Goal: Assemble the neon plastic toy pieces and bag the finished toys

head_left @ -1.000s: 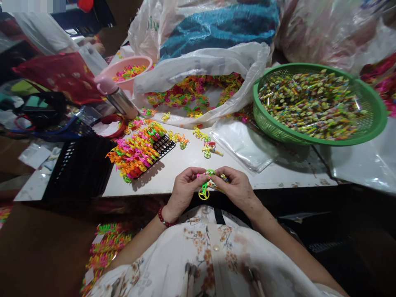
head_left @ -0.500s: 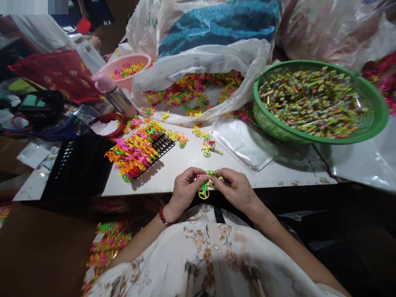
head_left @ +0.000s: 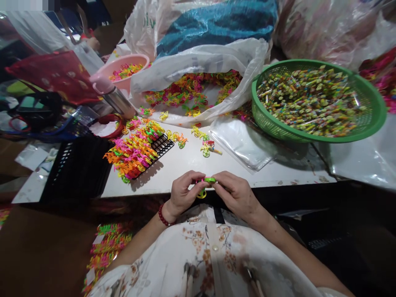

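My left hand (head_left: 185,193) and my right hand (head_left: 236,193) meet just in front of the table's near edge. Between them they pinch a small plastic wheeled toy (head_left: 209,180), thumbs and fingertips closed on it. A green wheel shows edge-on between the fingertips, with a yellow wheel below and a bit of pink by the left fingers. The fingers hide the rest. Beyond my hands, a few similar loose toys (head_left: 205,149) lie on the white table (head_left: 188,165). To the left, a black grid rack (head_left: 163,143) bears rows of bright plastic toys (head_left: 136,152).
A green basket (head_left: 318,138) heaped with small wrapped sticks stands at right, beside clear plastic bags (head_left: 244,144). An open white sack (head_left: 201,115) of toy parts lies behind. At left are a steel bottle (head_left: 119,101), a pink basin (head_left: 123,82) and black racks (head_left: 77,169).
The toy has been turned in my fingers, so its green wheel now shows edge-on. My right fingertips have shifted slightly onto that wheel. The colourful bit by my right fingers is out of sight.
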### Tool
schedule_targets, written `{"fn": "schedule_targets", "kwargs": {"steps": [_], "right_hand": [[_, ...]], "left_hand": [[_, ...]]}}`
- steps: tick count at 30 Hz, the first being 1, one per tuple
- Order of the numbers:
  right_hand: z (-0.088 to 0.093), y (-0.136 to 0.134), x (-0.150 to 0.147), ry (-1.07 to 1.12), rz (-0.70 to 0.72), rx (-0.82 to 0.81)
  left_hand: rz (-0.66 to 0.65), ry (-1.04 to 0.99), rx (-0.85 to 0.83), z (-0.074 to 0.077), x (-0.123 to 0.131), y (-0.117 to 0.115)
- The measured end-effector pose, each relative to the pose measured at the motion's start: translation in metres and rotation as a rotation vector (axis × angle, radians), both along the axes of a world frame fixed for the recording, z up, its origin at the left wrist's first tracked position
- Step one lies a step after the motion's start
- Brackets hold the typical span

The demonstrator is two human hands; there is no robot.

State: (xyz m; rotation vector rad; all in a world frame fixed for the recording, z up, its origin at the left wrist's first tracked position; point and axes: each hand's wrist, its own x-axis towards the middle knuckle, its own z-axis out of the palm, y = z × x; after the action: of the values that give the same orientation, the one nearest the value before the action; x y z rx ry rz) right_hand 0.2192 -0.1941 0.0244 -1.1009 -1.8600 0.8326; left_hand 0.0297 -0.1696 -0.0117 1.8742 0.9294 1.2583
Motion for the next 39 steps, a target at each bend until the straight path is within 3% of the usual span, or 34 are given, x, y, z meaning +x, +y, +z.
{"fn": "schedule_targets", "kwargs": {"steps": [4, 12, 22, 28, 34, 39], "right_hand": [[0.002, -0.006, 0.002, -0.053, 0.001, 0.113], [-0.002, -0.009, 0.004, -0.111, 0.015, 0.159], [0.004, -0.011, 0.004, -0.246, 0.022, 0.203], [0.005, -0.009, 0.005, -0.285, 0.041, 0.174], [0.002, -0.005, 0.006, -0.113, 0.104, -0.003], [-0.002, -0.007, 0.005, -0.198, 0.08, 0.01]], "left_hand": [[-0.099, 0.056, 0.139, 0.01, -0.002, 0.004], [-0.192, 0.095, 0.16, 0.012, -0.004, 0.006], [-0.197, 0.157, 0.258, 0.019, -0.003, 0.004], [-0.199, 0.193, 0.264, 0.019, -0.003, 0.002], [-0.166, 0.149, 0.242, 0.015, 0.0, -0.002], [-0.125, 0.167, 0.251, 0.006, 0.001, -0.004]]}}
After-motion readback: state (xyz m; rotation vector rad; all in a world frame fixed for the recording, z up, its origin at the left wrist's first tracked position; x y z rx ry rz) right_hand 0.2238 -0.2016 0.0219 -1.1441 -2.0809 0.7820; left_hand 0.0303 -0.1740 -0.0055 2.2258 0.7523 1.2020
